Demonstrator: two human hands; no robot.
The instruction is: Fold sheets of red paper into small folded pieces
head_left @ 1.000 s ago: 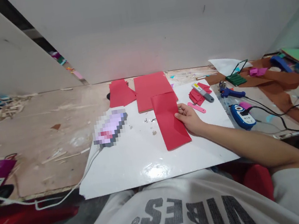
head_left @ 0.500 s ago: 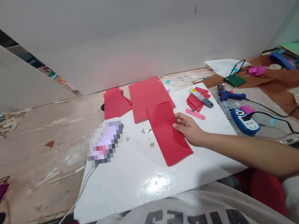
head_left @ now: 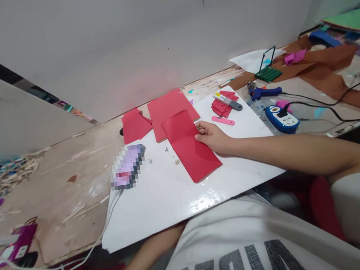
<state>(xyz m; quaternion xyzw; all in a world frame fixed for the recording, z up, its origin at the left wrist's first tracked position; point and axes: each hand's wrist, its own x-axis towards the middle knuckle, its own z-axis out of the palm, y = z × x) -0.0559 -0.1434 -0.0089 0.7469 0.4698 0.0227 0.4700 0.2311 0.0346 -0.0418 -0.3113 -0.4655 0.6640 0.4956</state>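
Observation:
My right hand (head_left: pixel 210 137) rests on a white board (head_left: pixel 163 200), its fingers curled on the right edge of a long red foam sheet (head_left: pixel 189 151) that lies flat and slanted. Behind this sheet lie a larger red sheet (head_left: pixel 169 105) and a smaller red piece (head_left: pixel 134 126). My left forearm (head_left: pixel 144 257) shows below the board's near edge. Its hand is hidden under the board, and I cannot see the fingers.
A phone (head_left: pixel 128 166) with a white cable lies on the board's left. Right of my hand are a pink stick (head_left: pixel 223 121), a utility knife (head_left: pixel 228 100) on small red pieces, a blue glue gun (head_left: pixel 263 92), a blue power strip (head_left: pixel 281 120) and brown sheets (head_left: pixel 325 68). White wall panels stand behind.
The view has swung and tilted. My right hand has stayed on the red sheet's edge. My left forearm has come into view at the bottom.

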